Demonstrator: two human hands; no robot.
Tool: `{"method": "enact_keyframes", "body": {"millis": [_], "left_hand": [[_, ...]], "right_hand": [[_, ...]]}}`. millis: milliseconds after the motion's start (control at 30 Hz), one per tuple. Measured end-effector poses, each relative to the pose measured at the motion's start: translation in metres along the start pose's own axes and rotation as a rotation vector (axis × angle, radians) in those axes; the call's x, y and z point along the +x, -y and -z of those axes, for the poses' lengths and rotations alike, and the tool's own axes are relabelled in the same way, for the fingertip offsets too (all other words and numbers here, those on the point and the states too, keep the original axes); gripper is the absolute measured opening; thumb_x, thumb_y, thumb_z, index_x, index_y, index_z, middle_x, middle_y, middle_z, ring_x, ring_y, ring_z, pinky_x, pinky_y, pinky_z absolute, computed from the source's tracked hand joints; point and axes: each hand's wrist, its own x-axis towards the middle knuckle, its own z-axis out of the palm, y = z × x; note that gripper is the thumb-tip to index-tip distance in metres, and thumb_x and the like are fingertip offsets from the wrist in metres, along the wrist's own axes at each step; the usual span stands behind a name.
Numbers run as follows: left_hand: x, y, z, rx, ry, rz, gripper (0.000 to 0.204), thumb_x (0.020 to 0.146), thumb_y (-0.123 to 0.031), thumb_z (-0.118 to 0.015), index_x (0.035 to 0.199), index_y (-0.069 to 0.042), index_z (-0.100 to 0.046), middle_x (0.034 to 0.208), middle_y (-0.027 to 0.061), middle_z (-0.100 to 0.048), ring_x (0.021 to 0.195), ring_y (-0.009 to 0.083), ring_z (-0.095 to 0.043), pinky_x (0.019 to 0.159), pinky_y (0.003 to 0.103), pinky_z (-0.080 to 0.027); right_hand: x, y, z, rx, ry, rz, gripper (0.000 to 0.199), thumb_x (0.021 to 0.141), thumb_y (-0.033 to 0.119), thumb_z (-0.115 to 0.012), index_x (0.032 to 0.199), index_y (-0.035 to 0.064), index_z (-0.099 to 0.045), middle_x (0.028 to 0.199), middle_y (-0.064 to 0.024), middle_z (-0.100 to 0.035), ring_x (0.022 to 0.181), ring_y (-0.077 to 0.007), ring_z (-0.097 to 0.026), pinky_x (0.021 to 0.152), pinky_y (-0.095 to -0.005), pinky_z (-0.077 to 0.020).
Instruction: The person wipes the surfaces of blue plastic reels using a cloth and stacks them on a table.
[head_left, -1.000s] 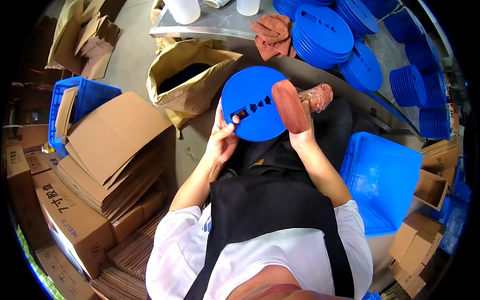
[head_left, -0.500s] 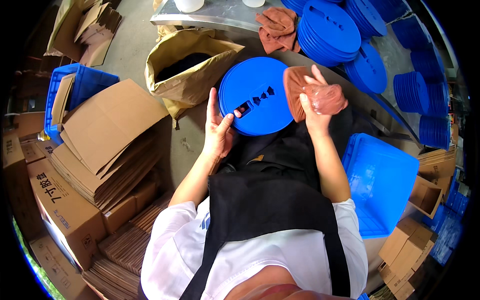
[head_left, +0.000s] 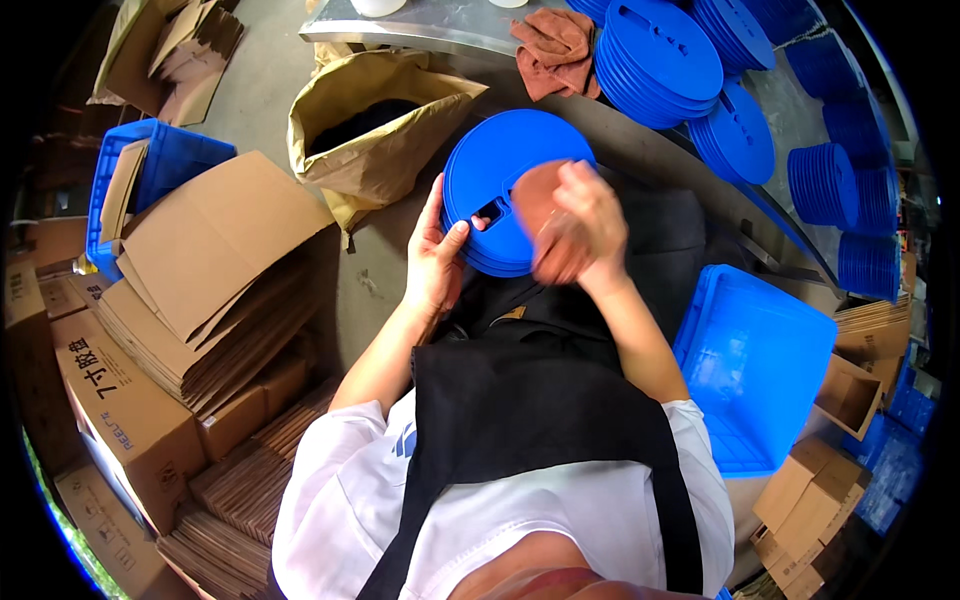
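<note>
Metal table (head_left: 440, 30) ahead carries stacked blue discs (head_left: 660, 60); flattened cartons (head_left: 210, 270) lie left. My left hand (head_left: 435, 265) pinches the blue disc (head_left: 490, 175) rim over my lap. My right hand (head_left: 585, 215) presses a brown cloth (head_left: 545, 235) flat; advise even circular strokes.

Round blue plastic disc (head_left: 500, 190) centre, above lap, between hands: left hand (head_left: 436, 262) on its left edge, right hand (head_left: 585, 215) over its right part with brown cloth (head_left: 552, 225) pressed on disc face. Open brown paper sack (head_left: 375, 135) far left of disc, on floor. Stack of flattened cardboard sheets (head_left: 215, 270) left, blue plastic crate (head_left: 150, 175) behind it. Grey metal table (head_left: 440, 30) far; stack of round blue discs (head_left: 655, 60) on it, crumpled brown rag (head_left: 555, 50) just left of stack. Upturned blue plastic tray (head_left: 765, 365) right, near.
</note>
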Motion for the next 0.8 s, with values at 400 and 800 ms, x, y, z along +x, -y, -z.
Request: {"method": "enact_keyframes", "body": {"millis": [400,800], "left_hand": [[0.004,-0.007,0.016,-0.217,0.114,0.045,0.061,0.098,-0.027,-0.050,0.151,-0.010,-0.025,0.150,0.0140,-0.037,0.134,0.0293,-0.041,0.111,0.045,-0.035],[0.012,-0.002,0.001,0.110,0.039,0.022,0.074,0.089,-0.009,-0.067,0.151,-0.011,-0.027,0.104,0.0028,-0.057,0.094,0.0123,-0.054,0.092,0.030,-0.045]], "right_hand": [[0.047,0.053,-0.024,0.206,0.383,0.098,0.042,0.065,0.007,-0.072,0.106,0.0052,-0.061,0.128,-0.0100,-0.059,0.125,-0.0276,-0.052,0.099,-0.0405,-0.0456],[0.005,-0.049,-0.015,0.584,-0.262,-0.804,0.029,0.089,0.007,-0.067,0.116,-0.0001,-0.061,0.121,-0.0105,-0.062,0.113,-0.0203,-0.058,0.100,-0.0308,-0.0439]]}}
